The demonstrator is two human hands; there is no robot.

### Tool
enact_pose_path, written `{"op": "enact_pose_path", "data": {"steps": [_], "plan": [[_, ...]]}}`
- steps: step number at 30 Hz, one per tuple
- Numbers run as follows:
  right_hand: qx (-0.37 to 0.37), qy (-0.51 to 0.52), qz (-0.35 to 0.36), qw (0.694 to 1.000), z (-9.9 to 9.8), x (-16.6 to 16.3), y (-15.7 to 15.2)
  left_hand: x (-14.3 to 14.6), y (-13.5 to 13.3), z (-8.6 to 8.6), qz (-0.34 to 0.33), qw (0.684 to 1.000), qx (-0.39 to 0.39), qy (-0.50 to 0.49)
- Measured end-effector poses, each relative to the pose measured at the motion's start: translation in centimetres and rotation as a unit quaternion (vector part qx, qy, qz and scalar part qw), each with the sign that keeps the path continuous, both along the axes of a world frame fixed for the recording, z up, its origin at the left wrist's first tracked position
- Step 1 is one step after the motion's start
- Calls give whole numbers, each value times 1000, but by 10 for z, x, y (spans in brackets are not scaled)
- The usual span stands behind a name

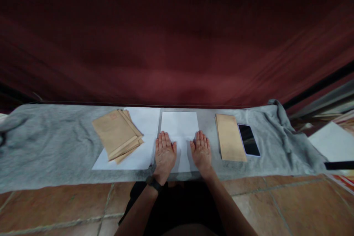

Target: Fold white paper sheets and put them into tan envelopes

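Note:
A white sheet of paper (180, 127) lies in the middle of a grey cloth (55, 143). My left hand (165, 153) rests flat on its left edge with fingers stretched out. My right hand (201, 150) lies flat on its right edge, fingers also straight. Neither hand holds anything. A black band sits on my left wrist. To the left, several brown envelopes (117, 134) are fanned out on top of another white sheet (138, 156). To the right lies a neat stack of brown envelopes (229, 136).
A dark phone (248, 139) lies face up beside the right envelope stack. A dark red curtain (177, 37) hangs behind the cloth. Terracotta floor tiles (55, 206) run along the near side. More white paper (333, 142) shows at the far right.

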State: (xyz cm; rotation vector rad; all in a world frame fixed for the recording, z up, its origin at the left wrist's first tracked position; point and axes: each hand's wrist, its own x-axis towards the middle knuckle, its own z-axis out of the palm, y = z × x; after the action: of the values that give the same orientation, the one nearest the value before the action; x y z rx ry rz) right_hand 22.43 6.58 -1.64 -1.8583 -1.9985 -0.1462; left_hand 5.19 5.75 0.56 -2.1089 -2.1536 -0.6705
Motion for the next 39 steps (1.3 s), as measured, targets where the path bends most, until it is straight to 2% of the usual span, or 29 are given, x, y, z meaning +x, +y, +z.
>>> {"op": "enact_pose_path", "data": {"steps": [5,8,15,19,24,31,36,39], "plan": [[12,18,-13,1000,-3,4,0,-1,1,1,4,1000,0,-21],[2,40,-3,999,2,3,5,-1,4,4,-10,1000,-3,-24],[-83,69,91,990,30,-25,32,14,29,8,-105,993,-52,0],[-109,80,138,981,34,-42,48,16,45,2,-125,988,-83,30],[-107,71,137,982,28,-44,56,13,53,-3,-117,987,-98,49],[-93,39,99,990,20,-39,53,15,51,-5,-85,993,-69,33],[-90,28,112,989,21,-37,52,4,45,12,-66,997,-29,22],[-86,34,108,990,19,-37,51,-15,43,28,-8,1000,-4,10]]}}
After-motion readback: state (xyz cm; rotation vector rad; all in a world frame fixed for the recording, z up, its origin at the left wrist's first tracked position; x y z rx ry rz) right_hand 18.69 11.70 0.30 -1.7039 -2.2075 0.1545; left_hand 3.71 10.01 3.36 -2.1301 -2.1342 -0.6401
